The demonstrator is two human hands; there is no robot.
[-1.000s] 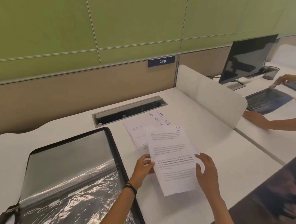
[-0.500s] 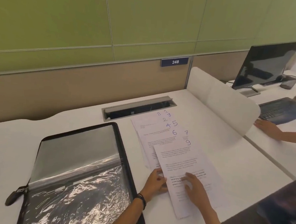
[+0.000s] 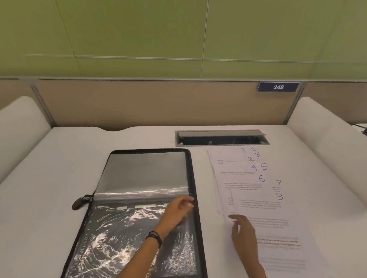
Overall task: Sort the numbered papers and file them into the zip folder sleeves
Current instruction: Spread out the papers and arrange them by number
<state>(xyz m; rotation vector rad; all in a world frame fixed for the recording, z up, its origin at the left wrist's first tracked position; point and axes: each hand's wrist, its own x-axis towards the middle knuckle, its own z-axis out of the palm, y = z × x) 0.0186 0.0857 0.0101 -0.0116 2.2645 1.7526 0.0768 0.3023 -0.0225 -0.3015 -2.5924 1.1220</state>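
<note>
Head view shows the left hand (image 3: 178, 208) laid over the right edge of the open zip folder (image 3: 149, 212), its fingers loosely curled at the top of the clear sleeves (image 3: 132, 239); whether a sleeve edge is actually pinched cannot be told. The right hand (image 3: 242, 228) is held spread and relaxed over the lower left part of the numbered papers (image 3: 258, 200), gripping nothing, its fingertips at or just above the sheets.

The step in hand is judged to be the opening of a sleeve so that a first sheet can be filed. It would be done well if only the top film layer were lifted by the left fingertips and the mouth held open, while one sheet alone is slid off the fan by the right hand. The papers are fanned just beyond and to the right of the right hand, with handwritten numbers 1 to 9 exposed at their top corners. Sheet 9 lies uppermost and nearest, so the sheet wanted first may have to be drawn from beneath; neighbours could be dragged along.

Glare on the crinkled plastic makes sleeve edges hard to read. The zip pull (image 3: 79, 203) lies well to the left of the left hand, clear of the work. A recessed cable tray (image 3: 219, 139) sits beyond the papers, and a label reading 248 (image 3: 278, 87) is fixed on the partition behind. Nothing stands between the hands.
</note>
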